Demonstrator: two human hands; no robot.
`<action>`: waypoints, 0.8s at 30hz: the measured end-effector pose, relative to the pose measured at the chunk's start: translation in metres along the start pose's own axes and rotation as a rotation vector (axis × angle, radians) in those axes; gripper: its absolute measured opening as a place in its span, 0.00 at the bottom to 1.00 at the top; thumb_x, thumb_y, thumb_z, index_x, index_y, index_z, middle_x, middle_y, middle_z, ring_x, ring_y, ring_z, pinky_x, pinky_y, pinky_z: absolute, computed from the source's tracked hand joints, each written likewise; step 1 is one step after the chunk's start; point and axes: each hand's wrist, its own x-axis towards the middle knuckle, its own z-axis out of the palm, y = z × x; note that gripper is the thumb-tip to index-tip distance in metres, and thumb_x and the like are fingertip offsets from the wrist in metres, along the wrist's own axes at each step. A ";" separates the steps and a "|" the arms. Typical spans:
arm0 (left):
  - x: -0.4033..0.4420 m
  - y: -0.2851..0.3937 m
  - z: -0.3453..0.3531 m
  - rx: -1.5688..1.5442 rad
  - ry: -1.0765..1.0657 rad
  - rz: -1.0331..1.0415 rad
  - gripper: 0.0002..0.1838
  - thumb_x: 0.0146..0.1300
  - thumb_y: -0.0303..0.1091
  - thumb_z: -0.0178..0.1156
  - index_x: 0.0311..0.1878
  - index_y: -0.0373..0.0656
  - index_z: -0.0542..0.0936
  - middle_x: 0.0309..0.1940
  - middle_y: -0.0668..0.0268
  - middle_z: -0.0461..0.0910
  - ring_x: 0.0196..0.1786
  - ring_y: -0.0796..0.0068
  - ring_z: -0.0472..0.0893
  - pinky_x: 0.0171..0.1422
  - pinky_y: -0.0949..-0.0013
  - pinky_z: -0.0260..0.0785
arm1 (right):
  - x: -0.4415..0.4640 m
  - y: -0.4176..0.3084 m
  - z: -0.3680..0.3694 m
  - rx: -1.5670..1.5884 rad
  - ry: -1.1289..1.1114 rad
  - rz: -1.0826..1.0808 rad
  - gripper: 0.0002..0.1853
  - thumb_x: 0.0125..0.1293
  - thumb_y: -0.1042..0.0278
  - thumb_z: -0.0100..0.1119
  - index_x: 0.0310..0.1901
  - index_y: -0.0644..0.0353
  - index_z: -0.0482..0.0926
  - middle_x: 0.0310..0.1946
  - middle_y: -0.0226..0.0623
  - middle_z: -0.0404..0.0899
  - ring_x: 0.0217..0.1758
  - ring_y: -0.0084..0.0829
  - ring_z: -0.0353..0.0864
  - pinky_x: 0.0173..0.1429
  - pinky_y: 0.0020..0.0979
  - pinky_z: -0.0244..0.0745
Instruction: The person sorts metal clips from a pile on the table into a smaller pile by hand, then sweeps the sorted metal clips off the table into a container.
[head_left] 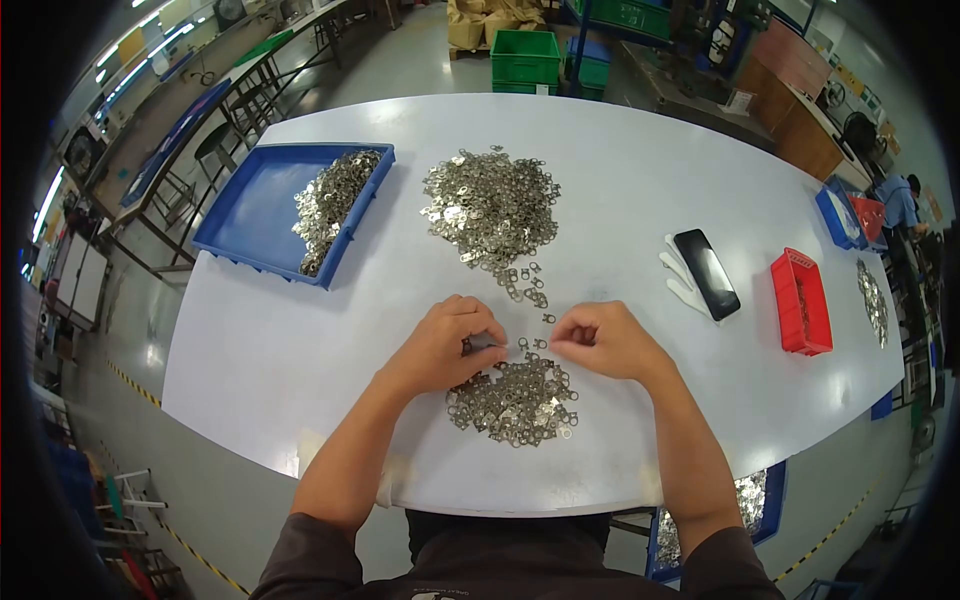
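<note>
Small metal ring-shaped pieces with tabs lie in a near pile on the white table. My left hand is over the pile's upper left edge, its fingers curled and the thumb close to the index fingertip. Across a narrow gap, my right hand has thumb and index finger pinched beside a loose metal piece. Whatever either hand holds is too small or too hidden to name. A larger pile of the same pieces sits farther back, trailing a few strays toward my hands.
At the left back is a blue tray, partly filled with metal pieces. On the right are a phone, a white glove, a red basket and another small pile. A person is at the far right.
</note>
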 end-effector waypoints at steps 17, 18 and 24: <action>-0.001 0.006 0.007 0.115 -0.101 0.018 0.06 0.62 0.34 0.78 0.40 0.52 0.89 0.51 0.70 0.81 0.59 0.63 0.78 0.69 0.55 0.67 | 0.020 0.010 0.032 -0.353 0.345 -0.202 0.11 0.66 0.64 0.77 0.50 0.50 0.92 0.50 0.31 0.83 0.54 0.39 0.81 0.63 0.41 0.76; -0.002 0.007 0.007 0.111 -0.090 0.012 0.07 0.62 0.34 0.78 0.41 0.52 0.89 0.51 0.70 0.81 0.59 0.62 0.78 0.69 0.55 0.67 | 0.019 0.010 0.031 -0.332 0.300 -0.178 0.11 0.67 0.64 0.77 0.50 0.51 0.92 0.49 0.31 0.83 0.54 0.40 0.81 0.63 0.41 0.76; -0.003 0.011 0.004 0.138 -0.161 0.049 0.08 0.62 0.34 0.79 0.41 0.51 0.88 0.52 0.69 0.82 0.59 0.61 0.78 0.70 0.56 0.68 | 0.013 0.020 0.012 -0.110 0.175 -0.130 0.08 0.70 0.70 0.74 0.48 0.58 0.90 0.46 0.35 0.84 0.48 0.33 0.86 0.54 0.34 0.82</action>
